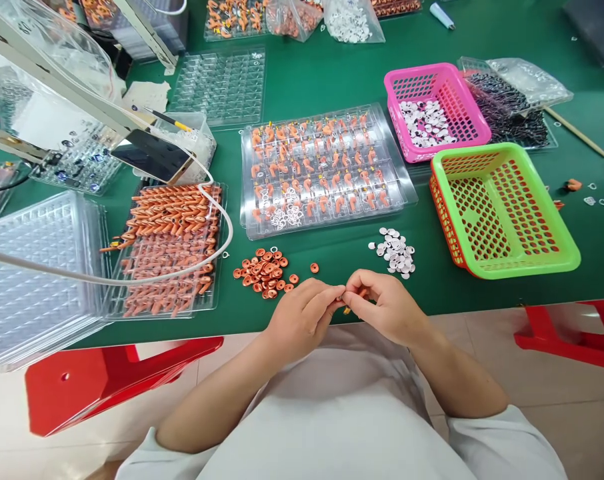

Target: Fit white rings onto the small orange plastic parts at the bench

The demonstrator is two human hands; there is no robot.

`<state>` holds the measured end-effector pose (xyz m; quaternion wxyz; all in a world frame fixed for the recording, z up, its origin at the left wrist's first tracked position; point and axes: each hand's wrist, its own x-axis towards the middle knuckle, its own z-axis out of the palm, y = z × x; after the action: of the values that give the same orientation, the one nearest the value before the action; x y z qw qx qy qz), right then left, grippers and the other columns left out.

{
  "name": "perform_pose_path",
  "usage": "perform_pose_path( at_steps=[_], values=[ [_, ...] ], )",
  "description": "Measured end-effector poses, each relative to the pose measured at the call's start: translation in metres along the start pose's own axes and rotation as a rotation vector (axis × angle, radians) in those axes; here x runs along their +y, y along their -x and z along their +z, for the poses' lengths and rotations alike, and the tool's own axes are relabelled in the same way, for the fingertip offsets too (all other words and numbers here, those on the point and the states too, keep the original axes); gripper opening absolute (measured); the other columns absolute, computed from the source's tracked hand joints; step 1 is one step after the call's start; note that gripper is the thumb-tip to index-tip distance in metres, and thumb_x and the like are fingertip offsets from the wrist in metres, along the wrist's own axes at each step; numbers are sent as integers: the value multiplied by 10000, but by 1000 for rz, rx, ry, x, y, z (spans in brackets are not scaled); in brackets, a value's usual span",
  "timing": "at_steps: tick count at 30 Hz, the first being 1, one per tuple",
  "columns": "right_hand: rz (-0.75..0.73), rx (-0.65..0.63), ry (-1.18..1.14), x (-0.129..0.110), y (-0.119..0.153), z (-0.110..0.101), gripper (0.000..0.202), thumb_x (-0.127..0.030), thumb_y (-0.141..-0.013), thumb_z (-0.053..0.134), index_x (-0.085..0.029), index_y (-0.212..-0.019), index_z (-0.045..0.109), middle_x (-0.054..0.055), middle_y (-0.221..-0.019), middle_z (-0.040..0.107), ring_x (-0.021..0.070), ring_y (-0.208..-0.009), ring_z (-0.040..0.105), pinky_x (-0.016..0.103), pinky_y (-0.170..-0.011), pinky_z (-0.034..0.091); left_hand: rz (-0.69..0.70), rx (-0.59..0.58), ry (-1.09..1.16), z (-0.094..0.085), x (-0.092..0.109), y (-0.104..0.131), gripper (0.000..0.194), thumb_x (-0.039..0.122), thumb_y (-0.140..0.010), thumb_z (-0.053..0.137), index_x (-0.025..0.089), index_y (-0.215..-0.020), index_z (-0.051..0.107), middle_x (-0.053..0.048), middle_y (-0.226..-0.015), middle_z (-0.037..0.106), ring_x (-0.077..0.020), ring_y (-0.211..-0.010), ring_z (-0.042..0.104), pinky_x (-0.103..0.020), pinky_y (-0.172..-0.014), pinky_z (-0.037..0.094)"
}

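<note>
At the table's front edge my left hand (pixel 302 312) and my right hand (pixel 389 305) meet, thumbs and forefingers pinched. Within my right fingers shows a small orange part (pixel 363 293) with a yellow end. My left fingertips press against its near side on something tiny that they mostly cover. Just beyond my left hand lies a pile of small orange round caps (pixel 265 272), one of them a little apart. Behind my right hand is a heap of small white discs (pixel 397 252).
Behind the piles a clear tray (pixel 402 180) holds rows of orange curved parts. To the right stand a green basket (pixel 567 250) and a pink basket (pixel 397 87) with white discs inside. Leftward, a white cable (pixel 229 230) loops over a tray of orange parts (pixel 172 213) beside stacked clear trays (pixel 37 267).
</note>
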<state>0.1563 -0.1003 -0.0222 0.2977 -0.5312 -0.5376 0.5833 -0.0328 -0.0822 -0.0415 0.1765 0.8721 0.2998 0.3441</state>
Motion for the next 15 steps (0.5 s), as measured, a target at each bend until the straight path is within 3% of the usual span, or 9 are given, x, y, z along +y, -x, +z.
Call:
perform_pose_path(
  at_steps=[15],
  values=[
    [30, 21, -57, 8, -6, 5, 161, -267, -864, 566, -192, -725, 537, -43, -624, 520, 92, -537, 450, 200, -482, 355, -57, -96, -136, -1, 1, 2, 239, 97, -934, 482, 177, -1152, 540, -68, -856, 708, -179, -744, 632, -296, -642, 526]
  ],
)
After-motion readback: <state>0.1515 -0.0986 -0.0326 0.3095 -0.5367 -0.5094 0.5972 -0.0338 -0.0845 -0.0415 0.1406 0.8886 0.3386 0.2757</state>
